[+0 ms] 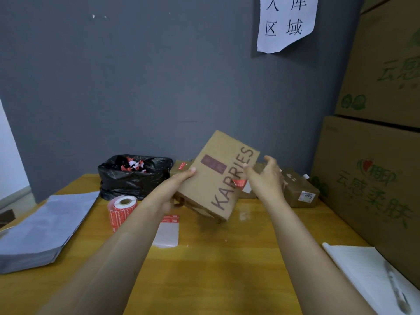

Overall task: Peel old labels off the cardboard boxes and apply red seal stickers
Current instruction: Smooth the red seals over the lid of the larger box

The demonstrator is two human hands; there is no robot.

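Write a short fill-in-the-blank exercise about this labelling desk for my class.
1. The left hand holds a box printed ____.
2. Torn scraps fill a ____ bag behind it.
3. The sticker roll is printed ____.
Missing words: KARRIES; black; red.

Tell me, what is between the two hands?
The tilted KARRIES cardboard box, gripped by the left hand, right hand beside its red sticker; head view.
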